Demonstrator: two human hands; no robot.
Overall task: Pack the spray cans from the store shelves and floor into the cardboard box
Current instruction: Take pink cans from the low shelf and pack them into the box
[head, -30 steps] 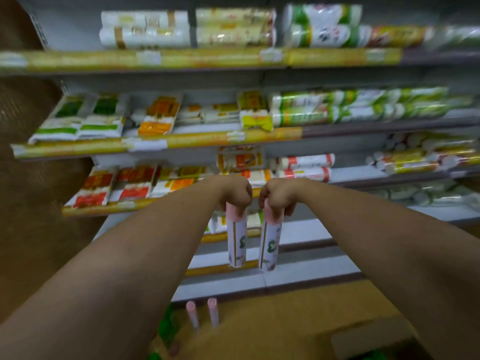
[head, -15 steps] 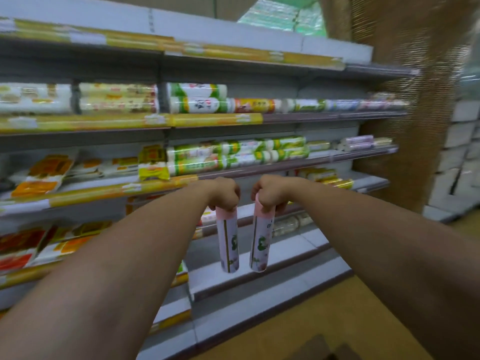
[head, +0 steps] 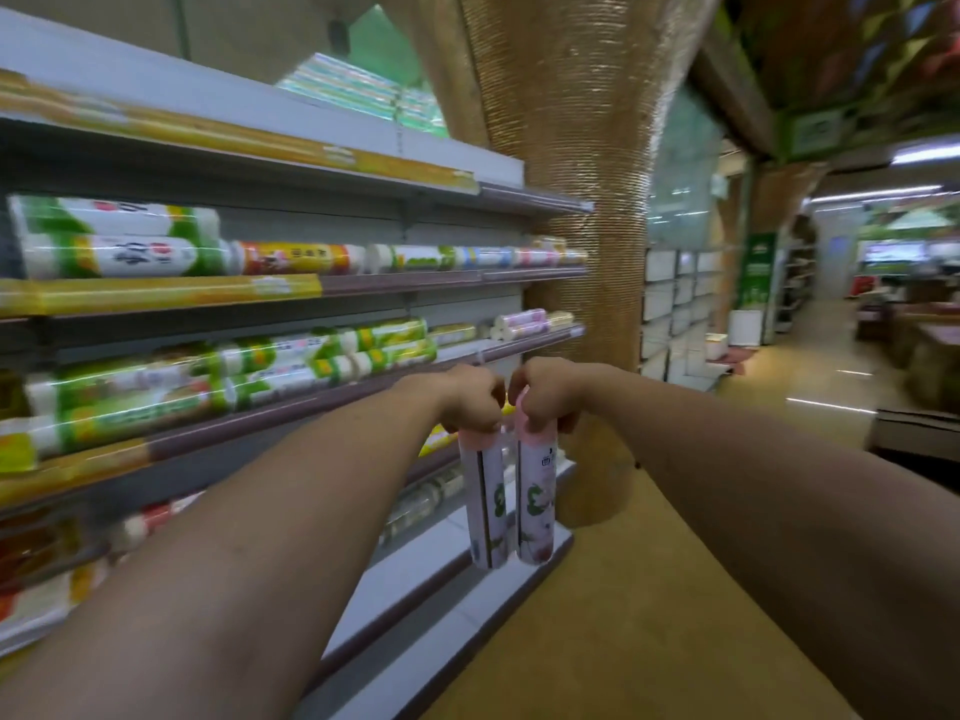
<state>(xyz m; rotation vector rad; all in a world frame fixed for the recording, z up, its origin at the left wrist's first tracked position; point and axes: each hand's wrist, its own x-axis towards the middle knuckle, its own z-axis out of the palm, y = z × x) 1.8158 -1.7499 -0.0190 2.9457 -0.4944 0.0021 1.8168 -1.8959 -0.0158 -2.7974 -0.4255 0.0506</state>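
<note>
Grey store shelves (yellow strips along their edges) carry wrapped rolls lying on their sides; tan floor beside them.

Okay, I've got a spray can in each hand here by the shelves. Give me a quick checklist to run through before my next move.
1. Left hand grip on the left can: fingers curled round the pink cap, can hanging upright. Ok.
2. Right hand grip on the right can: same hold on the cap. Ok.
3. Gap between the cans: they hang side by side, very close. Whether they touch: cannot tell.
4. Cardboard box in sight: it is not in view. Not ok; find it first.
5. Floor beside the shelves: nothing visible lying in the stretch ahead. Ok.
</note>
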